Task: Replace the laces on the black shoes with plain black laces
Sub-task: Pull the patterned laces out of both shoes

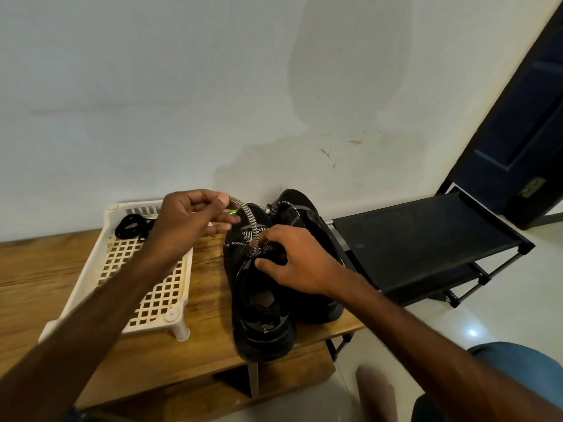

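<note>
Our left hand (195,220) pinches the patterned lace (243,213); our right hand (300,261) pinches it at the near shoe (262,315). Tugging hard could drag that shoe off the worktop's (210,284) front edge.

dimmish, even indoor light is falling; a broad grey shadow is lying on the wall (350,86) above the right hand (300,258). a small glare spot is shining on the floor (472,332) at that hand's lower right. the left forearm (100,306) is smearing with blur, and frame edges are bowing.
</note>
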`<state>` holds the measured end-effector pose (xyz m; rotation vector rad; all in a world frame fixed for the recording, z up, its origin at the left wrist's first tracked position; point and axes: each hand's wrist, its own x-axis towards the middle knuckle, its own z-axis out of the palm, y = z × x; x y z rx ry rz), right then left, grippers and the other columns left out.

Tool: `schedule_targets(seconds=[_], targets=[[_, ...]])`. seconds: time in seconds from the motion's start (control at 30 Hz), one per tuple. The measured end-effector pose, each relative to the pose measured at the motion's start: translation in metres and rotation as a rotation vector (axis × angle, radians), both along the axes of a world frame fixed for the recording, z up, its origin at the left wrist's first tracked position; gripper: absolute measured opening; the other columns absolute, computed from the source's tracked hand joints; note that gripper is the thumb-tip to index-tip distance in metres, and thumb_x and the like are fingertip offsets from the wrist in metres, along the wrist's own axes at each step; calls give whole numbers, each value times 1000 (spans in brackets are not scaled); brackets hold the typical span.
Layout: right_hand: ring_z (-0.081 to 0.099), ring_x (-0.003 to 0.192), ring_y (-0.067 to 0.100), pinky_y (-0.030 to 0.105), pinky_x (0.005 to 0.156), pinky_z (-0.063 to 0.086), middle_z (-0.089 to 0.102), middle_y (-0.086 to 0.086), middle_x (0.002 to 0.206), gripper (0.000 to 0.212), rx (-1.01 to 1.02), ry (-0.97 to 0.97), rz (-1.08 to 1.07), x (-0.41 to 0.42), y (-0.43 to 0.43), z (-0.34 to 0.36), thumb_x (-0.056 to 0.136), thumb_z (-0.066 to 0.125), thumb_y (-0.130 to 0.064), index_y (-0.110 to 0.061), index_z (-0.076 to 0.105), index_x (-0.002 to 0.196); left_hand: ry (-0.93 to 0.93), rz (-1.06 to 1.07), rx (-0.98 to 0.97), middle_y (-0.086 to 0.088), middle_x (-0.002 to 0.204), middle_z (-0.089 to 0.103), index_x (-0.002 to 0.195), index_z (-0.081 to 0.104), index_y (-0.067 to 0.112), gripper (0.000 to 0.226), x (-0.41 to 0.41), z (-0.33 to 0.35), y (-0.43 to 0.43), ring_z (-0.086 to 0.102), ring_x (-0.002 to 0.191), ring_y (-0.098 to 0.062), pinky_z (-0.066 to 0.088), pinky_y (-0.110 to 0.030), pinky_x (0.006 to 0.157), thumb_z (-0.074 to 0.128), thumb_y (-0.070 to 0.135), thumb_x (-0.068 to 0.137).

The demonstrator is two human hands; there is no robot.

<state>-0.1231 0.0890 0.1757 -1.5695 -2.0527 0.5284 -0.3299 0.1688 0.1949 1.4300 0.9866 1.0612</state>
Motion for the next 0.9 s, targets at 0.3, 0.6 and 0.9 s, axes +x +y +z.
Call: schedule_targets(seconds=[0.3, 0.6, 0.9], targets=[[65, 93, 2, 27, 84, 56, 72, -12, 95, 20, 145, 169, -150, -13, -3, -4, 84, 82, -38, -21, 76, 93, 597, 377, 343, 3, 99, 77, 106, 77, 18, 18, 10, -29, 6, 66, 77, 0, 46, -17, 69, 69, 29, 94], [64, 83, 2, 14, 74, 51, 72, -9, 90, 11, 139, 198, -155, -16, -3, 2, 87, 76, -24, -16, 76, 95, 508, 270, 459, 9, 110, 69, 114, 70, 21, 23, 22, -25, -12, 65, 92, -5, 54, -18, 73, 72, 23, 92], [72, 85, 14, 37, 85, 60, 76, -2, 87, 6, 7, 461, -181, -10, 6, 15, 87, 79, -14, -12, 79, 93, 602, -303, 259, -3, 101, 65, 108, 68, 24, 25, 25, -32, -10, 60, 95, -13, 48, -38, 83, 45, 18, 99]])
